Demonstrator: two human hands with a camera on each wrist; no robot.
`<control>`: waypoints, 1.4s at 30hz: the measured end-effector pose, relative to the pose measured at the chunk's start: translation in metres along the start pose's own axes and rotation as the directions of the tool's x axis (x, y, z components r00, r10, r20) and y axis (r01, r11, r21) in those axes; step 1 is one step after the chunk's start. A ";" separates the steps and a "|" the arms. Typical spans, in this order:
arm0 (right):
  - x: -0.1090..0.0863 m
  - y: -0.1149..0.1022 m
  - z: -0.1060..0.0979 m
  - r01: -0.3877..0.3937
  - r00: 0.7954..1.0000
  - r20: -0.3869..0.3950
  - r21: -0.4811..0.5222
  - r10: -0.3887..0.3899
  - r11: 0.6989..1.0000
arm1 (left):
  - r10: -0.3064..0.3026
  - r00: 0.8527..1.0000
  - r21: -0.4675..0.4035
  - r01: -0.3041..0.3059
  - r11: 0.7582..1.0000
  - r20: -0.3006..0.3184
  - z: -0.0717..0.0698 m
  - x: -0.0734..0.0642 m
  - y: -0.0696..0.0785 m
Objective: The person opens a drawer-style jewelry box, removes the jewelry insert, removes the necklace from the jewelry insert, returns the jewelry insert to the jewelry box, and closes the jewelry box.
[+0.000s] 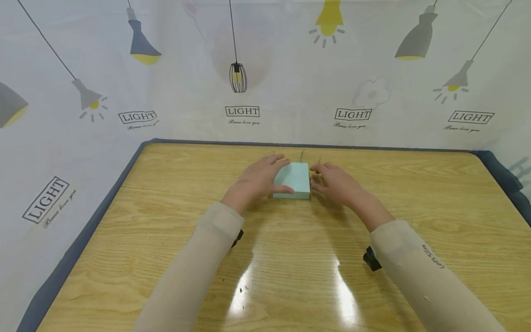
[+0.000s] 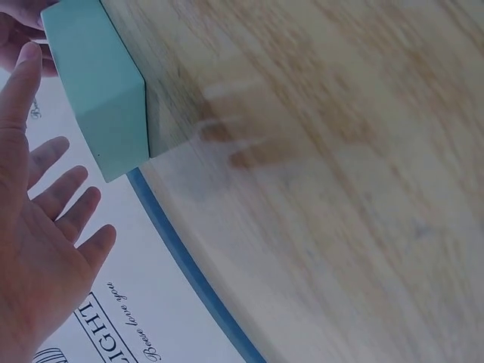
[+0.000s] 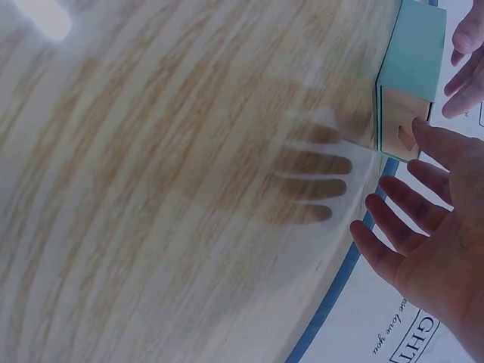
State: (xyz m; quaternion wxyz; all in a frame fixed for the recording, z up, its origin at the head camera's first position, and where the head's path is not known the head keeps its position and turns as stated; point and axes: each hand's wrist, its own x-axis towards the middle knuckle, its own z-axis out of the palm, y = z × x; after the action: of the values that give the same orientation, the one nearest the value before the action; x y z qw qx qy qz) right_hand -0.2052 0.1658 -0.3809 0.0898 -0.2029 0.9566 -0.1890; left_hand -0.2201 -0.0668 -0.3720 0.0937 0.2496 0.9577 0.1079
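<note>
A mint-green rectangular box [image 1: 296,179] lies flat on the wood-grain table toward its far edge. In the right wrist view, the box [image 3: 416,45] shows a pale end face with a small brown patch, framed by green edges. My left hand [image 1: 258,177] is at the box's left side, fingers spread, the thumb in front of its top near the front edge. On the other side, my right hand [image 1: 336,184] is beside the pale end with fingers apart and loosely bent. Neither hand is curled round the box; whether fingertips touch it, I cannot tell.
The table [image 1: 290,249] has a glossy surface with light reflections and a few dark specks [image 1: 241,290] near the front. A dark blue edge [image 1: 315,146] borders it. White printed sheeting [image 1: 290,92] with lamp drawings and "LIGHT" lettering stands behind and at the sides.
</note>
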 end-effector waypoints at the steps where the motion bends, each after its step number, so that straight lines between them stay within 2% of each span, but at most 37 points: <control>1: 0.000 0.000 0.000 0.001 1.000 0.001 -0.001 -0.001 1.000 | 0.002 1.000 0.001 -0.002 1.000 0.000 0.001 0.000 0.000; 12: 0.001 0.000 0.002 -0.002 1.000 0.011 0.015 0.002 1.000 | 0.028 1.000 0.004 -0.028 1.000 0.013 0.002 0.002 0.002; 24: 0.003 0.000 0.004 -0.007 1.000 0.016 0.065 0.006 0.998 | 0.021 0.999 -0.011 -0.021 1.000 0.046 0.001 0.001 0.005; 32: 0.006 -0.002 0.005 -0.045 0.999 -0.001 0.059 0.046 0.997 | 0.018 0.998 -0.025 -0.016 1.000 0.067 0.001 0.001 0.006; 42: 0.007 -0.006 0.007 -0.115 0.992 -0.042 0.057 0.118 0.992 | 0.018 0.998 -0.039 -0.016 0.999 0.060 0.003 0.004 0.007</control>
State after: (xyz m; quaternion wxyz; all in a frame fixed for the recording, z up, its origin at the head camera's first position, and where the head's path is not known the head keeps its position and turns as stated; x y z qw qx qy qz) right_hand -0.2073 0.1554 -0.3850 0.0843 -0.1399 0.9631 -0.2140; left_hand -0.2196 -0.0589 -0.3738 0.1265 0.2591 0.9500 0.1197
